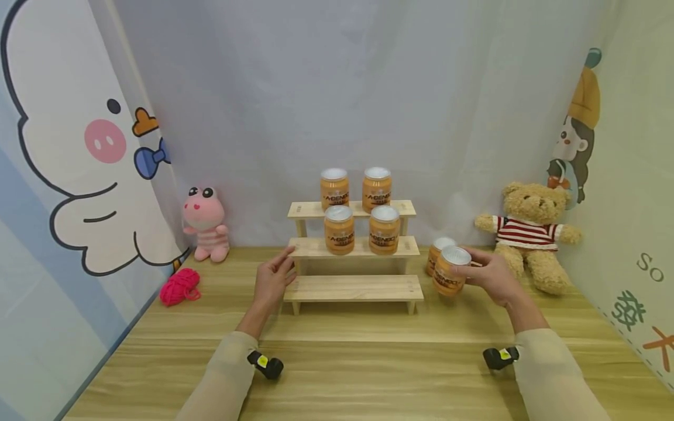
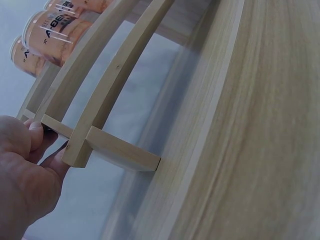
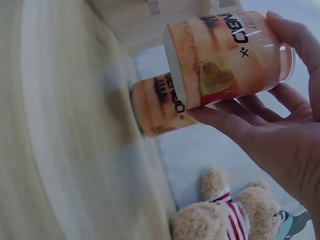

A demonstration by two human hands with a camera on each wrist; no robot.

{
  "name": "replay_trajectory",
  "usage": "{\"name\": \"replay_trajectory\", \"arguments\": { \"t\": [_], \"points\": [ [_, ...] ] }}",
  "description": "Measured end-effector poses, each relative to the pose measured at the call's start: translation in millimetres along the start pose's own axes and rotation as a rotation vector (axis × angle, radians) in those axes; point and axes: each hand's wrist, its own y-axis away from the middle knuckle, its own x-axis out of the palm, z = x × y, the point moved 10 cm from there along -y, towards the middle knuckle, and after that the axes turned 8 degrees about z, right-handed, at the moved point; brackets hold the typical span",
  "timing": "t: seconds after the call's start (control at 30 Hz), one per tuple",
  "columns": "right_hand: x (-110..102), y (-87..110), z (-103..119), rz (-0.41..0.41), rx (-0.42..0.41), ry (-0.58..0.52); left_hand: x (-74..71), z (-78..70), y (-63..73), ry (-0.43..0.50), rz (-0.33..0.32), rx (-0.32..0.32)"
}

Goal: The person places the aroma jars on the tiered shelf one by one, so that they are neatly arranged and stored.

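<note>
My right hand (image 1: 495,277) grips an orange can (image 1: 450,278) with a silver lid, thumb and fingers around its side. The right wrist view shows that can (image 3: 225,60) held above the table, its base clear of the wood. Just behind it stands a second orange can (image 1: 434,257) on the table. With my left hand (image 1: 272,279) I hold the left end of a three-tier wooden stand (image 1: 353,288), thumb and fingers at its side frame (image 2: 75,150). Two cans (image 1: 339,231) stand on the middle tier and two more cans (image 1: 334,190) on the top tier.
A teddy bear (image 1: 532,234) in a striped sweater sits at the back right. On the left are a pink plush toy (image 1: 205,225) and a ball of pink yarn (image 1: 180,286). Cloth walls (image 1: 253,105) enclose the wooden table (image 1: 379,374) at the back and sides.
</note>
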Motion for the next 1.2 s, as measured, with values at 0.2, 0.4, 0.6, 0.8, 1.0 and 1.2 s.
{"name": "replay_trajectory", "arguments": {
  "t": [0.2, 0.4, 0.6, 0.8, 1.0, 1.2],
  "points": [
    [9, -2.2, 14, 0.032, -0.027, 0.005, -1.1, 0.6, 0.1, -0.002, 0.009, -0.002],
    [31, -7.6, 24, 0.101, -0.067, -0.016, -1.6, 0.9, 0.7, -0.004, 0.003, -0.001],
    [63, -19.3, 26, 0.171, -0.066, -0.012, -0.5, -0.4, 2.6, 0.003, 0.002, -0.006],
    [92, -32.7, 28, 0.194, -0.028, -0.010, 0.3, -0.3, 2.0, 0.008, -0.002, -0.010],
    [124, -44.0, 38, 0.257, -0.051, -0.034, -0.7, 0.0, 0.5, 0.009, -0.009, -0.009],
    [147, -53.1, 43, 0.281, -0.041, -0.025, 0.0, -0.7, 0.9, 0.014, 0.002, -0.007]
  ]
}}
